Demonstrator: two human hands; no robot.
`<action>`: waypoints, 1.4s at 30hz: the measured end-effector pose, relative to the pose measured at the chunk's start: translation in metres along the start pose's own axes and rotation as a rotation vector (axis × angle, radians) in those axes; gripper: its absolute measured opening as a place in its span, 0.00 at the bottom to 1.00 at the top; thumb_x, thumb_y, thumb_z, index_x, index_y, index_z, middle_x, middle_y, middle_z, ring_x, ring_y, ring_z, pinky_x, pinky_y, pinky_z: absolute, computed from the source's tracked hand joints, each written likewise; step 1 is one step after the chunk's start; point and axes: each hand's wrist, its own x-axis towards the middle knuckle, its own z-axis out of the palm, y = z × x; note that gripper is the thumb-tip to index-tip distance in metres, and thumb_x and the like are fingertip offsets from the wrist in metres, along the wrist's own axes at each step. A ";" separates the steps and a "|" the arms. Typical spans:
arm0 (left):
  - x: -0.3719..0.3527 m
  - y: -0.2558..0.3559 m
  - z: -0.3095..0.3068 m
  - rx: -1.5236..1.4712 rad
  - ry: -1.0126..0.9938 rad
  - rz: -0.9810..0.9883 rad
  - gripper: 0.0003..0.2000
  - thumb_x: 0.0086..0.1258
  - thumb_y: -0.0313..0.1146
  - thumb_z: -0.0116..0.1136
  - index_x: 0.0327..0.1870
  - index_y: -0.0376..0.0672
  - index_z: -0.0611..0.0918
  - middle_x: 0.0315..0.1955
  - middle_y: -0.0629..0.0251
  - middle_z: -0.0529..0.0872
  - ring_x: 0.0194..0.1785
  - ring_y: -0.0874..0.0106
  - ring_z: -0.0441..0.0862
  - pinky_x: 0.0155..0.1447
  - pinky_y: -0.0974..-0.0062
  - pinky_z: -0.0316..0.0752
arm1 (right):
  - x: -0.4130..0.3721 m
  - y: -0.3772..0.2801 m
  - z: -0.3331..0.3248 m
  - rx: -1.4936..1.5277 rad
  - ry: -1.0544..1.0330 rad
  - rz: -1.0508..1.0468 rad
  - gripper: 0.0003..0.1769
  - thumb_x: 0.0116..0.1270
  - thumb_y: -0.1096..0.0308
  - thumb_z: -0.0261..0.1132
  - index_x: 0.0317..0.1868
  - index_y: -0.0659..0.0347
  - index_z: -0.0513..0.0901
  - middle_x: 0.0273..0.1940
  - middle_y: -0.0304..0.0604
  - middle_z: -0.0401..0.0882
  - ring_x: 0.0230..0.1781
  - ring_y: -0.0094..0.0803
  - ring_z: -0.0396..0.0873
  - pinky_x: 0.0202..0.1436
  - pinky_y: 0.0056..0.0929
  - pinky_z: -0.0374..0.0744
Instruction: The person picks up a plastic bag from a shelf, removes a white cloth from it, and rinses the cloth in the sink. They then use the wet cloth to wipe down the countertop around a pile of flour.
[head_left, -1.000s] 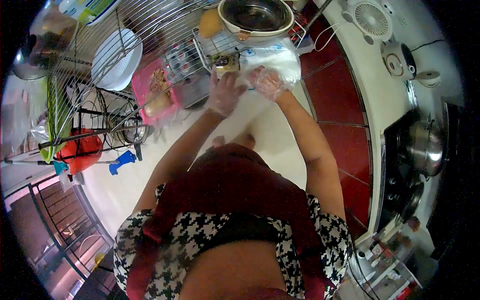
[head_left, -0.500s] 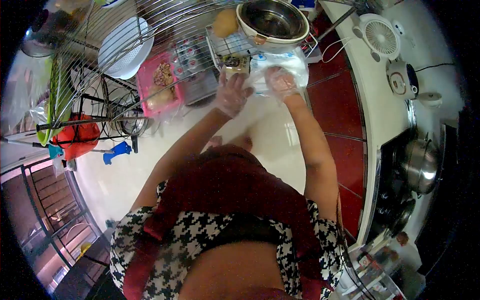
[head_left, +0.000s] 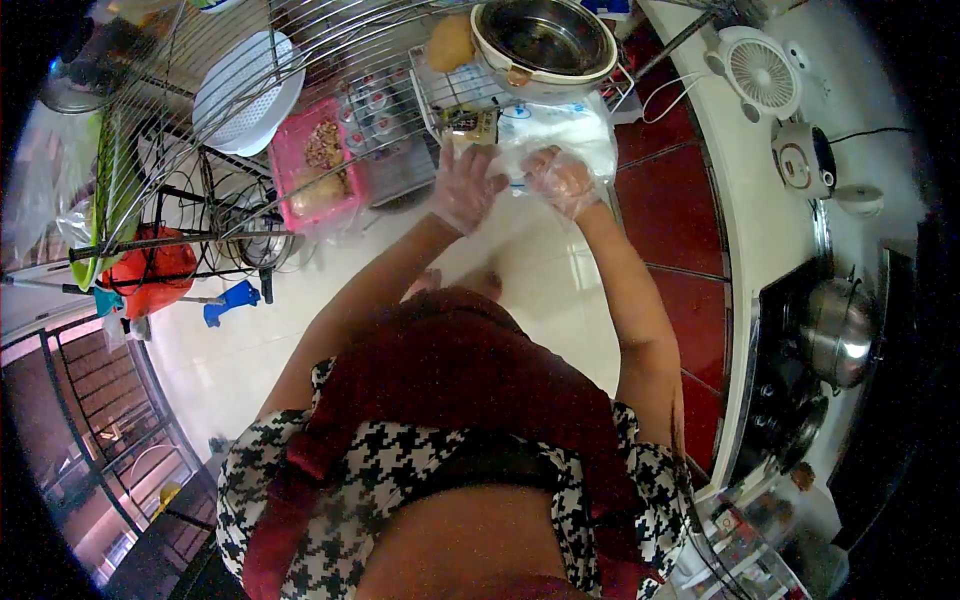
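Note:
Both hands wear clear plastic gloves. My left hand (head_left: 466,187) has its fingers apart, just below a small dark and gold packet (head_left: 468,124) on the wire rack. My right hand (head_left: 562,182) has bent fingers over the lower edge of a white plastic package (head_left: 570,135) with blue marks; whether it grips anything is too small to tell. To the left lies a pink tray (head_left: 290,150) holding a chopped, nutty-looking food and a pale lump. Above the package stands a white pot (head_left: 545,85) with a dark inside.
A wire shelf frame (head_left: 130,240) and a white colander (head_left: 248,95) are at upper left. A round yellow-brown item (head_left: 450,45) sits beside the pot. On the right, a counter (head_left: 745,190) bears a white fan (head_left: 762,72), a cooker (head_left: 803,160) and a steel wok (head_left: 845,330).
My right hand has shifted slightly down, its fingers turned toward my left hand. My left hand has barely moved.

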 end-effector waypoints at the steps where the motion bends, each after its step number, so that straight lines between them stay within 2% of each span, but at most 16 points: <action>1: 0.000 0.000 0.001 0.002 -0.009 -0.006 0.09 0.63 0.37 0.45 0.38 0.58 0.80 0.52 0.63 0.70 0.58 0.63 0.64 0.66 0.43 0.41 | 0.000 0.000 -0.003 0.000 0.000 -0.001 0.11 0.56 0.63 0.58 0.39 0.54 0.77 0.41 0.44 0.76 0.45 0.41 0.73 0.48 0.36 0.74; 4: -0.001 -0.001 -0.003 0.019 0.018 0.027 0.11 0.64 0.38 0.43 0.37 0.57 0.81 0.52 0.63 0.70 0.58 0.63 0.64 0.66 0.42 0.41 | 0.000 0.001 -0.007 0.112 -0.056 0.053 0.11 0.56 0.64 0.57 0.40 0.54 0.77 0.41 0.44 0.76 0.45 0.42 0.73 0.48 0.36 0.74; 7: 0.000 0.001 -0.006 -0.025 0.005 -0.010 0.12 0.65 0.39 0.41 0.37 0.56 0.81 0.52 0.62 0.70 0.59 0.62 0.64 0.66 0.42 0.41 | -0.002 0.008 -0.001 0.130 0.028 -0.010 0.12 0.56 0.64 0.57 0.41 0.54 0.77 0.42 0.44 0.76 0.45 0.43 0.73 0.49 0.36 0.74; 9: 0.000 0.000 -0.005 -0.008 -0.002 0.000 0.12 0.65 0.39 0.41 0.37 0.56 0.81 0.52 0.62 0.70 0.59 0.62 0.64 0.66 0.42 0.41 | -0.002 0.010 0.000 0.461 -0.028 0.150 0.13 0.60 0.62 0.50 0.39 0.60 0.75 0.41 0.50 0.77 0.40 0.49 0.76 0.43 0.40 0.76; 10: -0.001 0.000 -0.004 0.011 -0.009 0.012 0.12 0.65 0.39 0.42 0.37 0.56 0.81 0.52 0.62 0.70 0.59 0.62 0.64 0.66 0.42 0.41 | -0.002 0.011 -0.001 0.462 -0.029 0.149 0.13 0.60 0.62 0.50 0.39 0.60 0.75 0.41 0.50 0.77 0.40 0.49 0.76 0.43 0.40 0.76; 12: -0.001 0.001 -0.004 0.003 -0.012 -0.008 0.11 0.65 0.39 0.41 0.37 0.56 0.81 0.52 0.63 0.70 0.59 0.62 0.64 0.67 0.43 0.41 | 0.000 0.014 -0.003 0.162 -0.135 0.071 0.14 0.61 0.62 0.49 0.40 0.61 0.75 0.40 0.53 0.77 0.38 0.50 0.77 0.42 0.43 0.76; 14: 0.000 0.003 -0.005 -0.006 -0.015 -0.025 0.11 0.65 0.39 0.41 0.37 0.56 0.81 0.52 0.63 0.70 0.60 0.63 0.63 0.67 0.43 0.40 | -0.001 0.013 -0.002 0.135 -0.113 0.063 0.14 0.61 0.63 0.49 0.40 0.61 0.75 0.40 0.54 0.77 0.37 0.50 0.77 0.41 0.44 0.76; 16: 0.001 0.006 -0.008 -0.067 0.099 -0.031 0.10 0.60 0.38 0.53 0.40 0.46 0.78 0.47 0.62 0.74 0.54 0.61 0.71 0.66 0.46 0.45 | -0.002 0.014 0.003 0.108 -0.091 0.056 0.13 0.62 0.63 0.48 0.40 0.61 0.74 0.39 0.55 0.77 0.37 0.50 0.77 0.41 0.45 0.76; 20: 0.000 0.005 -0.013 -0.067 0.100 0.028 0.06 0.58 0.37 0.55 0.34 0.50 0.80 0.46 0.62 0.75 0.53 0.61 0.72 0.65 0.45 0.46 | 0.000 0.009 -0.001 0.118 -0.114 0.172 0.12 0.61 0.63 0.49 0.38 0.60 0.74 0.38 0.53 0.77 0.37 0.49 0.77 0.39 0.45 0.76; 22: 0.001 0.009 -0.016 0.051 -0.164 0.006 0.13 0.65 0.40 0.40 0.42 0.58 0.80 0.54 0.63 0.69 0.60 0.64 0.63 0.66 0.44 0.40 | -0.001 0.008 -0.009 0.138 -0.084 0.182 0.11 0.61 0.62 0.49 0.37 0.58 0.74 0.37 0.52 0.77 0.37 0.49 0.77 0.39 0.45 0.75; 25: -0.001 0.012 -0.003 0.014 -0.011 0.007 0.14 0.64 0.39 0.42 0.48 0.59 0.78 0.55 0.63 0.69 0.61 0.64 0.63 0.65 0.41 0.40 | -0.002 0.009 -0.014 0.269 0.012 0.203 0.09 0.59 0.61 0.53 0.36 0.53 0.75 0.33 0.50 0.77 0.35 0.48 0.77 0.38 0.44 0.74; 27: 0.000 0.012 0.001 0.020 -0.015 0.000 0.15 0.63 0.39 0.43 0.50 0.59 0.77 0.56 0.62 0.68 0.61 0.63 0.62 0.65 0.39 0.39 | -0.002 0.013 -0.013 0.441 0.134 0.129 0.07 0.56 0.61 0.56 0.35 0.51 0.75 0.30 0.49 0.77 0.34 0.48 0.76 0.38 0.42 0.73; 29: 0.002 0.013 -0.001 0.024 -0.020 -0.006 0.16 0.62 0.38 0.44 0.52 0.59 0.76 0.57 0.62 0.67 0.62 0.63 0.62 0.64 0.38 0.39 | -0.001 0.016 -0.011 0.449 0.123 0.151 0.07 0.56 0.62 0.57 0.34 0.52 0.75 0.30 0.48 0.77 0.34 0.47 0.76 0.38 0.42 0.73; 31: 0.001 0.014 -0.008 0.063 0.032 0.078 0.21 0.55 0.36 0.53 0.53 0.58 0.75 0.54 0.60 0.71 0.58 0.60 0.67 0.65 0.38 0.37 | -0.001 0.015 -0.012 0.459 0.109 0.171 0.06 0.55 0.63 0.57 0.33 0.53 0.76 0.30 0.48 0.77 0.34 0.46 0.76 0.38 0.41 0.73; 36: 0.010 0.022 -0.012 0.147 -0.118 0.002 0.21 0.58 0.38 0.49 0.56 0.59 0.73 0.59 0.60 0.66 0.63 0.60 0.62 0.65 0.37 0.32 | 0.001 0.020 -0.012 0.592 0.070 0.197 0.06 0.56 0.62 0.57 0.31 0.54 0.77 0.31 0.45 0.78 0.35 0.45 0.77 0.40 0.39 0.73; 42: 0.012 0.022 -0.007 0.181 -0.183 -0.016 0.20 0.61 0.38 0.45 0.56 0.59 0.73 0.62 0.61 0.63 0.65 0.60 0.60 0.65 0.37 0.29 | 0.002 0.023 -0.010 0.507 0.056 0.241 0.09 0.58 0.59 0.57 0.35 0.52 0.78 0.33 0.45 0.79 0.37 0.44 0.77 0.42 0.39 0.74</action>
